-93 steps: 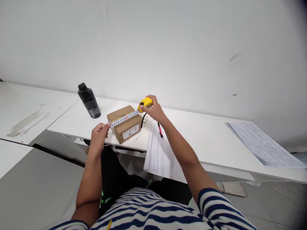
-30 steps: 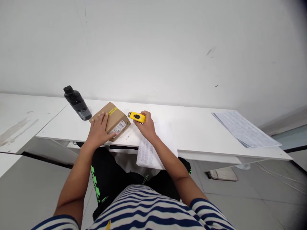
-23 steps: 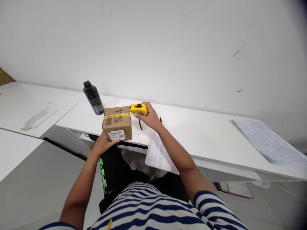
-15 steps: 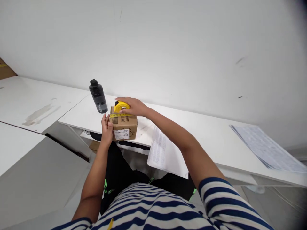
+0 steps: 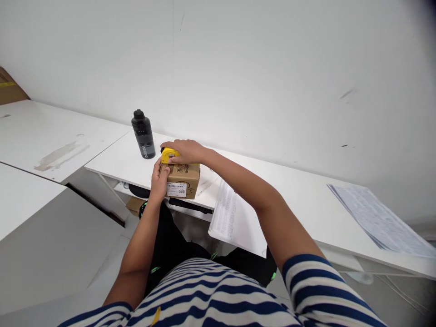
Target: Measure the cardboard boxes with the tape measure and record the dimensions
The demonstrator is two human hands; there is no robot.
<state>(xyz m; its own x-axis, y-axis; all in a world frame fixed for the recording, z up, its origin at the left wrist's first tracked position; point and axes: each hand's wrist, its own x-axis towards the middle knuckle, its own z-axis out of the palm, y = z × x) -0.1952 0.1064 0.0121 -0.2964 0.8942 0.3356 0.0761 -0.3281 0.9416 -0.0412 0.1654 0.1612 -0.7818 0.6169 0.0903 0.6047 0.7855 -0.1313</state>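
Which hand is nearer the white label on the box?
Left. The left hand is just beside the label; the right hand, gripping the tape measure, is farther, by the box's top.

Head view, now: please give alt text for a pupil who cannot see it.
A person's right hand holds a yellow tape measure at the top of a cardboard box, with the left hand at its left edge. A black bottle stands beyond, on a white desk with papers to the right.

From the brown cardboard box (image 5: 187, 178), a black cylindrical bottle (image 5: 143, 137) blocked 11 o'clock; white bench (image 5: 303, 195) lay free at 3.
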